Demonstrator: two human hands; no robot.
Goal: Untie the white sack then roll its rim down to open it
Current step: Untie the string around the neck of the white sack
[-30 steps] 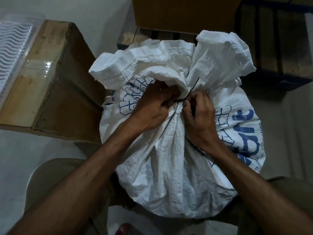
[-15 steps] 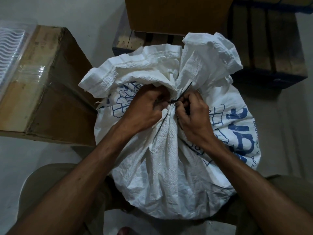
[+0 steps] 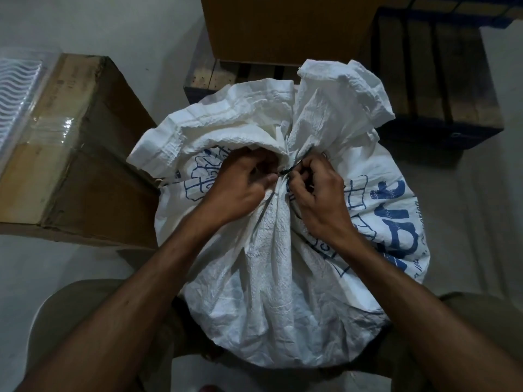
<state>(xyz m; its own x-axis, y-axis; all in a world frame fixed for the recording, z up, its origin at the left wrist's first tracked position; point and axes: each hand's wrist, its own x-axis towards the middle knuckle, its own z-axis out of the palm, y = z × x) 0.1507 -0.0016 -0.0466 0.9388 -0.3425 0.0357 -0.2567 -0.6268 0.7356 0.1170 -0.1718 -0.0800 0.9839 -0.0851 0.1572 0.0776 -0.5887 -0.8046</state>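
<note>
A full white woven sack with blue print stands on the floor between my knees. Its neck is bunched and bound by a thin dark tie, and the loose rim flares out above the knot. My left hand has its fingers curled at the left side of the knot and pinches the tie. On the right side of the knot, my right hand pinches the tie with curled fingers. The knot itself is mostly hidden by my fingertips.
A large brown cardboard box with a clear plastic tray on top stands at the left. Another cardboard box sits on a wooden pallet behind the sack. Pale floor lies at the right and far left.
Both hands stay at the knot, fingers working the tie slightly. The upright free end of the tie by my right hand now shows less. The view shifted a little.
</note>
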